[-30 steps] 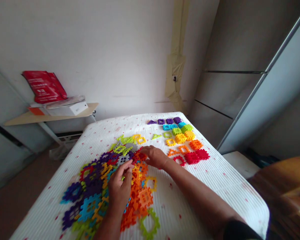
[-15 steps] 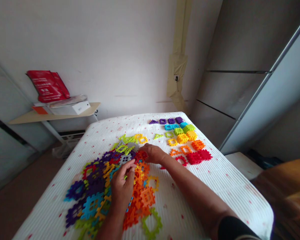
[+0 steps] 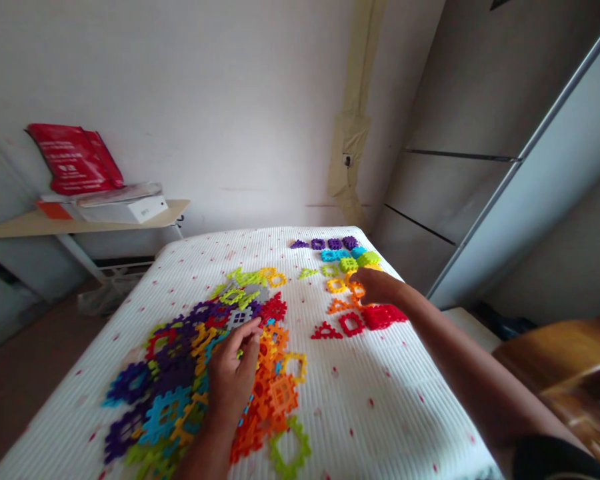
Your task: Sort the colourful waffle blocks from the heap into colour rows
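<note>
Pieces (image 3: 283, 395) of mixed colours lie heaped beneath the left hand (image 3: 234, 373), fingers curled, any pinch impossible to tell. Right hand (image 3: 381, 287) is at colour-sorted rows (image 3: 351, 324), its grip unclear, on the spotted white cover (image 3: 360, 407).

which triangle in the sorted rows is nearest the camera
The red triangle, at the front; the orange triangle, green triangle and purple triangle lie farther back.

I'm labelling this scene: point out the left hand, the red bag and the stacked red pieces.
Left hand (image 3: 231, 368), head view: its middle.
Red bag (image 3: 70, 160), head view: its printed front.
Stacked red pieces (image 3: 379, 317), head view: upper surface.
</note>
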Available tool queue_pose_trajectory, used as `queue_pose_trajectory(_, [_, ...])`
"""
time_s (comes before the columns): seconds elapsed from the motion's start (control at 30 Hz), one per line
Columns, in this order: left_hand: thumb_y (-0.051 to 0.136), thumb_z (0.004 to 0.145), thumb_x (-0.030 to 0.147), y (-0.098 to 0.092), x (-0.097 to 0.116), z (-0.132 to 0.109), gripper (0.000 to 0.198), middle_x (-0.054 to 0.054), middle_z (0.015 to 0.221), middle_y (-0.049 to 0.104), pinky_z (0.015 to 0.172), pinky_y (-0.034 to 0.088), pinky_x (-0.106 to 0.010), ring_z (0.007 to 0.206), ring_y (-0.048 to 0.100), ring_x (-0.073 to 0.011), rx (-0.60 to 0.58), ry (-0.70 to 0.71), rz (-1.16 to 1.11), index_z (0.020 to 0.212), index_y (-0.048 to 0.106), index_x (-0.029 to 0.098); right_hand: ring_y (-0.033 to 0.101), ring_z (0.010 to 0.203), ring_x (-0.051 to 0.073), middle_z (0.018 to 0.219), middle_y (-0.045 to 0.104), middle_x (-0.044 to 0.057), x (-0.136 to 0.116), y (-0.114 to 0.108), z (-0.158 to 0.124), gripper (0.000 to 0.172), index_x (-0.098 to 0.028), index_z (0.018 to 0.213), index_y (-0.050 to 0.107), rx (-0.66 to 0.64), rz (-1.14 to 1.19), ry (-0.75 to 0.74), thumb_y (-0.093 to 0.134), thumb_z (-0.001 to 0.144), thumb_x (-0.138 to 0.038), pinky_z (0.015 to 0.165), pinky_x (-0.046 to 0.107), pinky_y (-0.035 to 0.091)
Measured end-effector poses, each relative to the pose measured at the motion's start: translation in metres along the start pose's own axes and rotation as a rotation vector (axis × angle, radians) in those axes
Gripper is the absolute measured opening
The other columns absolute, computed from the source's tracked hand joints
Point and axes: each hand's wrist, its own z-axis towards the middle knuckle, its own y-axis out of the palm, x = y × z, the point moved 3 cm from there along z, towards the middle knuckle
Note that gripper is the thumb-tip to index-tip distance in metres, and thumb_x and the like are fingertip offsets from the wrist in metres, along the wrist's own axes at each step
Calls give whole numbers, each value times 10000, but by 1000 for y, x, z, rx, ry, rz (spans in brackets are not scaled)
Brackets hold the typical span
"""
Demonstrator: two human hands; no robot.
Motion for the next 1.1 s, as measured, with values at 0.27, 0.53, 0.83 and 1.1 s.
queue_pose_trajectory(0.27, [497, 795, 372, 0, -5, 1, 339, -61, 954, 689, 800, 491, -312, 881, 634, -196, -17, -6, 1, 1056, 613, 190, 590, 960, 272, 1081, 609, 133, 5, 18, -2, 484, -159, 1106, 602, -100, -86, 114, 644, 624, -163, 746, 322, 476])
queue_pose_trajectory(0.53, [496, 790, 380, -2, 1, 1, 349, -59, 922, 694, 791, 495, -314, 840, 642, -194, -8, 1, 14, 1054, 617, 186, 589, 980, 284, 1084, 611, 144, 5, 15, 7, 470, -156, 1119, 579, -93, -130, 152, 609, 650, -171, 745, 344, 485])
queue_pose_trajectory(0.83, [499, 790, 369, -1, -5, 0, 341, -58, 943, 691, 798, 494, -312, 855, 638, -191, -4, -1, 12, 1053, 614, 185, 584, 1012, 277, 1116, 609, 137, -6, 25, 8, 438, -156, 1098, 578, -191, -181, 206, 629, 665, -189, 760, 350, 496])
queue_pose_trajectory(1.1, [508, 790, 367, 0, -4, 1, 323, -51, 931, 686, 791, 490, -305, 850, 629, -187, -2, 14, 5, 1041, 616, 194, 593, 999, 274, 1123, 614, 125, -8, 27, 12, 497, -166, 1095, 589, -267, -187, 251, 701, 615, -231, 740, 334, 505])
